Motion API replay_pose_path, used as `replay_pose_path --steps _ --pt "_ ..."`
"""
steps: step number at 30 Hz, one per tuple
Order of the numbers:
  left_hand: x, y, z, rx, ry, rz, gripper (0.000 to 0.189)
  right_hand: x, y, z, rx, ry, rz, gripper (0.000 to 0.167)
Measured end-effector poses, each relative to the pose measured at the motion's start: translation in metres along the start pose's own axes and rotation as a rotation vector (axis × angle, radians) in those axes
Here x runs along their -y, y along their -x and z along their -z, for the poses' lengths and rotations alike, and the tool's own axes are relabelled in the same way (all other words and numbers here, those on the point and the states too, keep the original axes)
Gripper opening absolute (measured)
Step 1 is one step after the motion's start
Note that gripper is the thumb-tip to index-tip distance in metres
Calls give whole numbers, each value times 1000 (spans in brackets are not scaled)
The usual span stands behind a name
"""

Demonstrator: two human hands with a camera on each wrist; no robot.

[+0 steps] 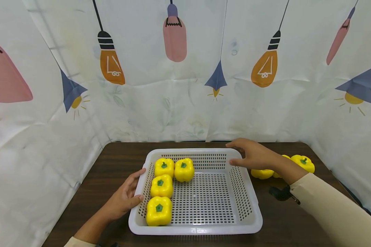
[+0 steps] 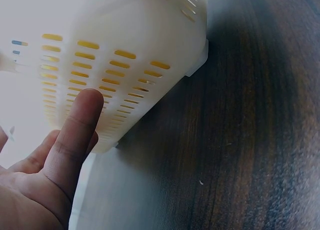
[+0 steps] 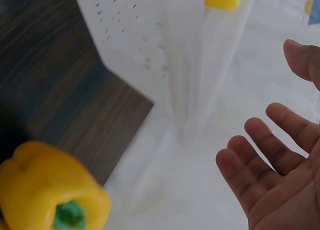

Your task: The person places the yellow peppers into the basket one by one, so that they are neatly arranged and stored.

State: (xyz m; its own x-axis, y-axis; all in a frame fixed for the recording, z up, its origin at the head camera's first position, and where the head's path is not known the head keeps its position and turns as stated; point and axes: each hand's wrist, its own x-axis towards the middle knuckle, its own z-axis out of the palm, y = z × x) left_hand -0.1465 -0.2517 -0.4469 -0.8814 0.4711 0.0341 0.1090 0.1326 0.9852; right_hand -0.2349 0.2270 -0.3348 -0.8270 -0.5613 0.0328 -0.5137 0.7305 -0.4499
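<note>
A white plastic basket [image 1: 204, 230] with slotted walls stands on the table. Inside it, along the left wall and back left corner, sit several yellow bell peppers [image 1: 159, 211] with green stems. My left hand [image 1: 123, 197] rests against the basket's left side, fingers fairly straight, fingertips near the rim; the left wrist view shows a finger [image 2: 75, 135] close to the slotted wall. Above the basket's back right corner hovers my right hand [image 1: 250, 152], its fingers apart and nothing between them. In the right wrist view that hand [image 3: 285, 175] appears spread, palm visible.
More yellow peppers [image 1: 303, 163] lie on the dark wooden table [image 1: 111, 161] right of the basket, partly hidden behind my right forearm. A white printed curtain [image 1: 185, 113] hangs behind the table and along both sides. A black strap [image 1: 279, 193] shows at my right wrist.
</note>
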Motion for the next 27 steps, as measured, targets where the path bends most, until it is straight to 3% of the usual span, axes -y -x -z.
replay_pose_path --steps 9,27 --pt "1 0 0 -5 11 12 83 -21 25 9 -48 -20 -83 70" --pt "1 -1 0 0 20 13 85 -66 70 25 -141 21 -59 67"
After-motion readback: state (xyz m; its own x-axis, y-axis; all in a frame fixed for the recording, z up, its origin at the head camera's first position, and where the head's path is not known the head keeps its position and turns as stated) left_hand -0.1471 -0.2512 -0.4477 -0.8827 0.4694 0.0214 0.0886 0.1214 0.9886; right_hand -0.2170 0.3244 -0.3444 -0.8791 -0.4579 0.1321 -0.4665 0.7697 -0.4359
